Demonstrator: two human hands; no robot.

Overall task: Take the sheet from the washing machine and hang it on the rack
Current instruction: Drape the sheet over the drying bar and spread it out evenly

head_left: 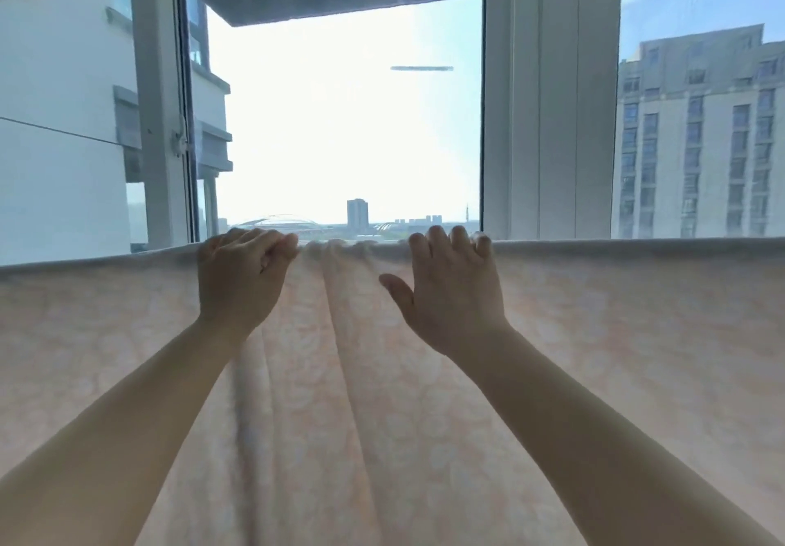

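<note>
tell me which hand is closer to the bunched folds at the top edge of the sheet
Left. The left hand has its fingers curled right against the bunched folds of the sheet; the right hand rests just to their right.

High-rise home balcony: windows (348, 120), hanging sheet (616, 333).

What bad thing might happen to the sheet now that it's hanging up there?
1. The sheet is bunched into folds between the left hand and right hand; left like that, those thick folds may dry slowly or crease.
2. Only the left hand pinches the top edge; the right just rests open on it, so a hard tug might drag the sheet sideways along the rack.
</note>
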